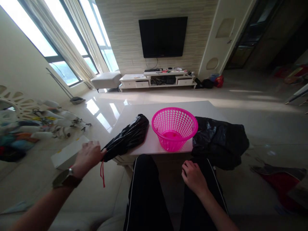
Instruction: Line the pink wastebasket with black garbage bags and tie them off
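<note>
My left hand [88,156], slightly blurred and wearing a watch, is at the gathered end of a black plastic bag [131,136] and appears closed on it. The bag tapers from the table's left part out past the front edge, and a red drawstring [102,175] hangs below my hand. Resting on my right thigh, my right hand [193,175] holds nothing, its fingers loosely bent. A bright pink perforated plastic basket [171,144] stands upright mid-table, with something reddish at its bottom that I cannot make out. Right of it, another black plastic bag [218,139] lies spread, drooping over the front edge.
The white table [134,110] stands before my knees. A white box [69,152] sits on the floor at left, near a cluttered pile [55,123]. Beyond are a TV cabinet [136,81], a grey stool [107,80] and a wall TV [163,37]. Red-and-grey fabric [279,179] lies right.
</note>
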`<state>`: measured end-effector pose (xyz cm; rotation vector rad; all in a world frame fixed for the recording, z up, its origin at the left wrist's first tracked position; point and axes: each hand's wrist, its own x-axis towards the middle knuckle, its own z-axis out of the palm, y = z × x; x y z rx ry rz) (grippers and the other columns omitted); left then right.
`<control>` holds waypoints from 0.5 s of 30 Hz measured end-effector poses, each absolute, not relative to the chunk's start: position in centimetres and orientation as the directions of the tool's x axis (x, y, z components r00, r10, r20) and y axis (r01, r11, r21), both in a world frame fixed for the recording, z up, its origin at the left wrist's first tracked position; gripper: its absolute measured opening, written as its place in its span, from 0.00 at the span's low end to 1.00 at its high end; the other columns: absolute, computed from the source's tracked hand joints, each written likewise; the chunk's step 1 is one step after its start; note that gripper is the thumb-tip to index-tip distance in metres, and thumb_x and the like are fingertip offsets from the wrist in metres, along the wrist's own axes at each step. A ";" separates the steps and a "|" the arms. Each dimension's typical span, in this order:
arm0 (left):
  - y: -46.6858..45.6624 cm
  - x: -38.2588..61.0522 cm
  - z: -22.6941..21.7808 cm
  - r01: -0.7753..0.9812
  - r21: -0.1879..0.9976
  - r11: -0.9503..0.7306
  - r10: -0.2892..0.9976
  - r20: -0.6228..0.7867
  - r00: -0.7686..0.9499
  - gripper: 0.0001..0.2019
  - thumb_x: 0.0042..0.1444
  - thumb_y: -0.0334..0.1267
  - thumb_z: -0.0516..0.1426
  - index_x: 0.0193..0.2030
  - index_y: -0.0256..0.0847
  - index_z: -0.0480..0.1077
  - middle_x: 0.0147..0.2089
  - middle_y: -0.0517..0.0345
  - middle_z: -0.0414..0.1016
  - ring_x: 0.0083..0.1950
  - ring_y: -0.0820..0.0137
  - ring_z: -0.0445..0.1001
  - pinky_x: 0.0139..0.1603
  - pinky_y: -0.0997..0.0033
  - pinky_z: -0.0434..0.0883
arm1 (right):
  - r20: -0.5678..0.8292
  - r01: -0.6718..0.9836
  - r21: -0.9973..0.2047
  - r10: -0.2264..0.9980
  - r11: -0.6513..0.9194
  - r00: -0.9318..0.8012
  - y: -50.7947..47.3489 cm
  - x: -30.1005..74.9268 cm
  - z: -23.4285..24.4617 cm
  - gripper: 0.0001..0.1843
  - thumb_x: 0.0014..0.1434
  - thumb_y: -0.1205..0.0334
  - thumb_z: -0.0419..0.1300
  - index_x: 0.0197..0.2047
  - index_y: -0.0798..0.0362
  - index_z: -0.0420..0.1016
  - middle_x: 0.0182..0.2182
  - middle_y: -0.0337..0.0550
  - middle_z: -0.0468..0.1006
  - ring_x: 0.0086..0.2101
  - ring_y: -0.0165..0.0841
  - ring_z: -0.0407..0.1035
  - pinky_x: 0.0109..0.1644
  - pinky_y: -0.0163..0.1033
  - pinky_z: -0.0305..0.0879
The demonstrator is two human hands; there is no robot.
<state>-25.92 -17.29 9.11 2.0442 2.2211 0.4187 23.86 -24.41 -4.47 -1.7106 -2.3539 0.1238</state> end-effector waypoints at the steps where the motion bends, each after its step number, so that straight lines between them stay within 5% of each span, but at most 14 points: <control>1: -17.9 -23.6 7.7 0.983 0.161 0.084 0.991 0.094 -0.100 0.27 0.60 0.56 0.54 0.51 0.31 0.75 0.49 0.31 0.77 0.54 0.38 0.74 0.52 0.44 0.70 | 0.160 0.925 -0.229 0.949 0.303 -0.271 -24.4 23.8 -4.4 0.10 0.65 0.72 0.54 0.39 0.52 0.76 0.43 0.46 0.78 0.47 0.41 0.72 0.52 0.47 0.59; 4: -21.0 -16.1 2.1 0.978 0.206 -0.035 0.997 -0.056 0.048 0.37 0.68 0.55 0.48 0.75 0.30 0.59 0.72 0.24 0.63 0.74 0.38 0.61 0.67 0.42 0.65 | 0.266 0.911 -0.334 0.951 0.243 -0.157 -24.1 24.7 -4.2 0.09 0.65 0.70 0.55 0.38 0.52 0.76 0.45 0.48 0.78 0.50 0.41 0.72 0.55 0.47 0.59; 8: -27.5 -7.4 -5.0 0.984 0.177 0.028 0.981 -0.194 0.007 0.38 0.66 0.49 0.55 0.80 0.39 0.53 0.79 0.26 0.52 0.78 0.33 0.53 0.63 0.36 0.69 | 0.407 0.857 -0.514 0.889 0.032 0.211 -23.6 30.1 -5.2 0.06 0.63 0.61 0.58 0.40 0.50 0.76 0.45 0.49 0.78 0.49 0.45 0.70 0.54 0.49 0.62; 10: -30.0 -4.6 -6.9 0.990 0.078 0.113 0.993 -0.034 -0.111 0.35 0.69 0.46 0.53 0.80 0.44 0.52 0.81 0.28 0.43 0.78 0.27 0.49 0.61 0.30 0.69 | 0.376 0.733 -0.673 0.807 -0.101 0.456 -23.7 34.2 -6.3 0.09 0.58 0.58 0.61 0.42 0.51 0.75 0.45 0.49 0.76 0.49 0.46 0.68 0.58 0.52 0.62; 13: -31.5 -2.8 -7.6 0.996 0.055 0.068 0.988 0.136 -0.075 0.31 0.69 0.43 0.54 0.78 0.47 0.58 0.80 0.30 0.44 0.76 0.28 0.52 0.61 0.31 0.69 | -0.071 0.143 -0.933 0.559 -0.329 0.826 -24.9 39.2 -8.6 0.17 0.47 0.58 0.68 0.41 0.48 0.70 0.42 0.44 0.74 0.52 0.45 0.67 0.66 0.52 0.59; 15: -31.2 -2.8 -7.3 0.995 0.088 0.040 0.983 0.176 -0.055 0.30 0.69 0.43 0.54 0.77 0.47 0.62 0.79 0.30 0.47 0.74 0.31 0.57 0.62 0.35 0.70 | -0.333 -0.141 -0.904 0.457 -0.404 0.825 -26.2 40.8 -10.0 0.14 0.47 0.58 0.65 0.37 0.48 0.68 0.36 0.43 0.74 0.48 0.47 0.70 0.62 0.56 0.65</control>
